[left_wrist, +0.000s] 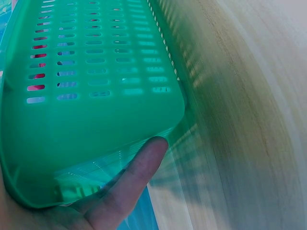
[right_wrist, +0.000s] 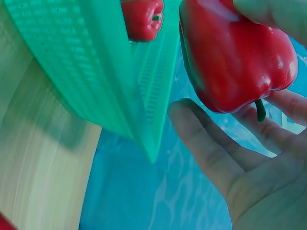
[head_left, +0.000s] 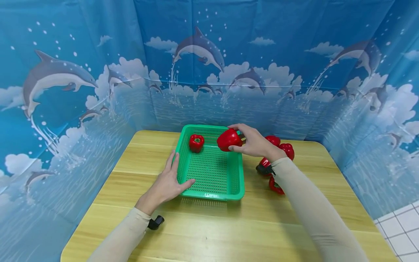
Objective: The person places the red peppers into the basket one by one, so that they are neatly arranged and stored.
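While the right hand point(head_left: 253, 143) pinches a red pepper point(head_left: 229, 139) above the basket point(head_left: 237, 182) at frame centre, the left hand point(head_left: 168, 183) lies flat, fingers extended, against the basket's near-left rim. The pepper looks light, firm and glossy, likely slippery, so the broad sides suit a fingertip hold better than the thin stem.

A wooden table point(head_left: 209, 233) bears a green basket point(head_left: 237, 174) and loose red peppers point(head_left: 288, 150) beside it

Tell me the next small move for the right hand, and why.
Probably lower the pepper and let it go inside the basket. The right hand holds it just above the basket's far right rim, another pepper already lies inside, and the left hand steadies the near left corner.
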### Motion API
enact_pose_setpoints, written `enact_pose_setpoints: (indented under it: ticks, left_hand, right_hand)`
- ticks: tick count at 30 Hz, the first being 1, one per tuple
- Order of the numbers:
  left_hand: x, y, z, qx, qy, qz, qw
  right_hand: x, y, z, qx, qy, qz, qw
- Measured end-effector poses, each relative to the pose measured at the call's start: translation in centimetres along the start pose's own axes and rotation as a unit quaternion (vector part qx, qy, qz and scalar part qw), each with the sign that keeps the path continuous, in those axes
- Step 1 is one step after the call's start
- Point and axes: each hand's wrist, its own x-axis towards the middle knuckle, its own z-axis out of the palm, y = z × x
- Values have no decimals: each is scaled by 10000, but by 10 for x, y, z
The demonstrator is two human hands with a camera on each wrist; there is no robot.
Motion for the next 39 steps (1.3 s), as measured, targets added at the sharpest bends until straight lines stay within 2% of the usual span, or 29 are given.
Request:
enact_pose_setpoints:
  ticks: [14, 26, 34, 39]
  left_hand:
    - [1, -1, 0, -7, 40, 39, 10000]
    - [1, -1, 0, 9, 35, 29, 10000]
    - [1, -2, 0, 34, 47, 50, 10000]
    - [2, -3, 0, 25, 47, 87, 9999]
  right_hand:
    - [16, -15, 20, -108, -127, -404, 9990]
    - [27, -26, 33, -249, -420, -189, 9986]
    - [39, -29, 44, -471, -591, -292, 9967]
    - [45, -35, 50, -569, -625, -205, 9962]
